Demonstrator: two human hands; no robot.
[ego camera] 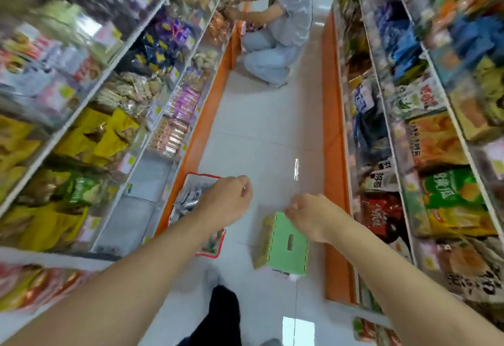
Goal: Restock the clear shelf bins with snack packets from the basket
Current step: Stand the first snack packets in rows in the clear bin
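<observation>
A red-rimmed basket (203,175) stands on the aisle floor by the left shelving, with grey and dark snack packets (188,201) in it. My left hand (229,198) hovers over the basket's right side, fingers curled under, and no packet shows in it. My right hand (311,216) hangs over the far edge of a green folding stool (289,242), fingers curled down. Whether it grips the stool is unclear. Clear shelf bins (148,173) line the low left shelf, and the one beside the basket looks nearly bare.
Packed snack shelves (436,141) wall in both sides of the narrow aisle, with orange kick boards (331,154) at floor level. A person (281,32) crouches further down at the left shelves. My dark-trousered leg (223,315) is below. The view is motion-blurred.
</observation>
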